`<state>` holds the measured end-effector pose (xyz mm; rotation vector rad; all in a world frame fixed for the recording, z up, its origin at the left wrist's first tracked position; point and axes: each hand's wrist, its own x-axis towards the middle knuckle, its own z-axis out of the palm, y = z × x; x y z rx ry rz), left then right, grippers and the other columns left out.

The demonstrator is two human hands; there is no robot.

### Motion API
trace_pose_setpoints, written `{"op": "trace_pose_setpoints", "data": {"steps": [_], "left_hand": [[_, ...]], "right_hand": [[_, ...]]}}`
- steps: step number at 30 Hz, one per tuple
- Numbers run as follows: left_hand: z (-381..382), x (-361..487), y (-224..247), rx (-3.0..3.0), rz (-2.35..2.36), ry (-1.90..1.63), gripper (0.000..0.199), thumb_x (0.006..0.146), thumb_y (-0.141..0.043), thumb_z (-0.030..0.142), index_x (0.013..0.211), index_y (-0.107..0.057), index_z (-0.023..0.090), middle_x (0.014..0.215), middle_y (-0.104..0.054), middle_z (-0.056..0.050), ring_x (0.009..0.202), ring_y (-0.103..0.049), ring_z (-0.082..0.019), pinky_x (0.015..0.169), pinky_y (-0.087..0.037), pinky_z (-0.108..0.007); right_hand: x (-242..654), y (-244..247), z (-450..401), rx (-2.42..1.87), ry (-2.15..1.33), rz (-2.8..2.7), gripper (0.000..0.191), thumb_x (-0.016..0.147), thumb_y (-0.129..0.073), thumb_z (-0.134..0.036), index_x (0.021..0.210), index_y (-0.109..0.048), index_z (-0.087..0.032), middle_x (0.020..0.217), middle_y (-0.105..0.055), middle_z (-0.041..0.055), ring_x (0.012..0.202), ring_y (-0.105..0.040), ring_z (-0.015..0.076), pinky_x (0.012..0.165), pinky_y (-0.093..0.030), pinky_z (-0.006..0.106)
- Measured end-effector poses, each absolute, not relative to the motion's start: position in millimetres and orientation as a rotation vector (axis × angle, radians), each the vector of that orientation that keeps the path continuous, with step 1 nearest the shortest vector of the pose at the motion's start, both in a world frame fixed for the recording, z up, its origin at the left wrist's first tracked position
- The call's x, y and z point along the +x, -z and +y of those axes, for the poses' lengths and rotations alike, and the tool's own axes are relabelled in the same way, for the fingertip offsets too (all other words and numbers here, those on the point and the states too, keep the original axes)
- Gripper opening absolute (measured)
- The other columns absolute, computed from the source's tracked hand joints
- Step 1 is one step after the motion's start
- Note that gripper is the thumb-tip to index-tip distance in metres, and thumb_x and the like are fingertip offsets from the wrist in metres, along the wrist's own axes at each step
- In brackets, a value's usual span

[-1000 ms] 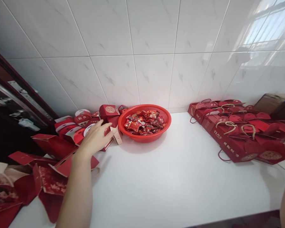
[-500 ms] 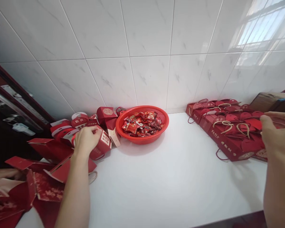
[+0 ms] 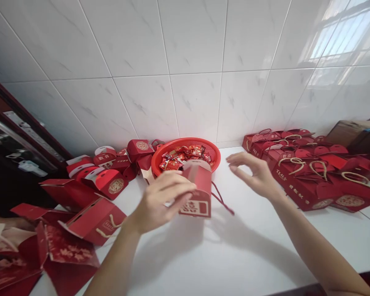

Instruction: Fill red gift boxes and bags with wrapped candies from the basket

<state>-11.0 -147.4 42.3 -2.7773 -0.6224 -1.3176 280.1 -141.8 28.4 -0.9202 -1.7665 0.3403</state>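
A red gift box (image 3: pixel 200 183) with a gold-framed end panel and a dark red cord is held above the white table, in front of the candy basket. My left hand (image 3: pixel 162 199) grips its left side, fingers bent round the edge. To the right of the box, my right hand (image 3: pixel 253 172) is raised with thumb and fingers apart, touching nothing. Behind the box is the red plastic basket (image 3: pixel 216 153), and wrapped candies (image 3: pixel 172 160) lie in it. The box hides part of the basket's front.
Rows of closed red boxes (image 3: pixel 308 185) with cord handles stand at the right. More red boxes (image 3: pixel 109 181), several open, crowd the left. A brown carton (image 3: pixel 347 133) is at the far right, against the tiled wall (image 3: pixel 194 102).
My left hand has carried the box from the left group to the middle. My right hand has moved left from the boxes on the right, its fingers now apart.
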Motion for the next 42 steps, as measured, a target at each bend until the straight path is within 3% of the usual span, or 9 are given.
{"op": "trace_pose_setpoints", "data": {"steps": [6, 12, 20, 24, 27, 29, 32, 37, 42], "left_hand": [[-151, 25, -10, -2.95, -0.475, 0.89, 0.021, 0.1, -0.048, 0.014, 0.09, -0.066, 0.018, 0.079, -0.066, -0.001, 0.075, -0.058, -0.014, 0.077, -0.046, -0.031], [-147, 27, 7, -3.046, -0.606, 0.62, 0.023, 0.099, -0.046, 0.013, 0.086, -0.064, 0.019, 0.083, -0.064, -0.001, 0.075, -0.055, -0.014, 0.074, -0.04, -0.029], [-154, 27, -9, -3.17, -0.995, 0.456, 0.013, 0.096, -0.053, 0.024, 0.092, -0.065, 0.018, 0.089, -0.067, -0.003, 0.071, -0.059, -0.016, 0.064, -0.039, -0.027], [-156, 28, -16, -3.155, -1.24, 0.422, 0.032, 0.102, -0.042, 0.036, 0.085, -0.063, 0.019, 0.069, -0.063, -0.001, 0.06, -0.058, -0.017, 0.055, -0.032, -0.027], [-153, 26, -15, -3.036, -1.46, 0.483, 0.033, 0.101, -0.039, 0.028, 0.082, -0.065, 0.02, 0.055, -0.055, 0.002, 0.051, -0.054, -0.016, 0.052, -0.029, -0.027], [-150, 23, -12, -3.018, -1.504, 0.556, 0.019, 0.094, -0.05, 0.023, 0.097, -0.069, 0.022, 0.059, -0.059, 0.003, 0.055, -0.057, -0.016, 0.055, -0.036, -0.026], [-146, 20, -9, -3.035, -1.441, 0.579, 0.037, 0.083, -0.064, 0.02, 0.119, -0.068, 0.026, 0.084, -0.068, 0.0, 0.08, -0.064, -0.02, 0.073, -0.048, -0.03], [-144, 18, -8, -3.003, -1.295, 0.476, 0.031, 0.079, -0.07, 0.02, 0.109, -0.073, 0.024, 0.109, -0.064, -0.007, 0.107, -0.054, -0.029, 0.095, -0.047, -0.048], [-147, 13, -13, -3.049, -1.262, 0.393, 0.034, 0.084, -0.058, 0.01, 0.113, -0.07, 0.024, 0.117, -0.061, -0.008, 0.113, -0.051, -0.027, 0.097, -0.045, -0.045]], "right_hand": [[245, -15, -144, -0.673, -0.761, -2.156, 0.011, 0.093, -0.059, -0.02, 0.086, -0.068, -0.019, 0.083, -0.07, 0.0028, 0.073, -0.061, 0.0131, 0.067, -0.051, 0.025], [239, 5, -138, -0.702, -0.533, -2.438, 0.029, 0.092, -0.056, -0.015, 0.064, -0.056, -0.018, 0.065, -0.057, 0.0007, 0.07, -0.053, 0.0144, 0.066, -0.043, 0.026], [253, 3, -149, -0.974, -0.501, -2.436, 0.01, 0.086, -0.06, -0.015, 0.086, -0.069, -0.018, 0.088, -0.065, 0.006, 0.079, -0.058, 0.0172, 0.073, -0.046, 0.029], [263, 1, -152, -0.986, -0.632, -2.351, 0.024, 0.077, -0.057, -0.005, 0.093, -0.069, -0.019, 0.092, -0.064, 0.0048, 0.08, -0.06, 0.017, 0.073, -0.049, 0.029], [267, 4, -151, -0.984, -0.723, -2.28, 0.028, 0.076, -0.055, -0.005, 0.096, -0.068, -0.02, 0.102, -0.064, 0.0061, 0.089, -0.062, 0.0187, 0.08, -0.051, 0.032], [268, 9, -148, -0.963, -0.768, -2.235, 0.031, 0.076, -0.056, -0.005, 0.099, -0.067, -0.021, 0.112, -0.064, 0.0077, 0.099, -0.063, 0.0209, 0.086, -0.051, 0.035], [269, 18, -141, -0.911, -0.842, -2.158, 0.032, 0.076, -0.06, -0.008, 0.104, -0.067, -0.022, 0.127, -0.06, 0.0099, 0.114, -0.059, 0.0244, 0.09, -0.052, 0.037], [271, 27, -135, -0.881, -0.947, -2.068, 0.034, 0.074, -0.06, -0.008, 0.105, -0.066, -0.021, 0.13, -0.058, 0.0107, 0.108, -0.061, 0.0222, 0.084, -0.053, 0.033], [269, 29, -137, -0.868, -0.936, -2.085, 0.035, 0.072, -0.06, -0.006, 0.102, -0.067, -0.021, 0.122, -0.06, 0.0095, 0.104, -0.06, 0.0211, 0.08, -0.051, 0.03]]}}
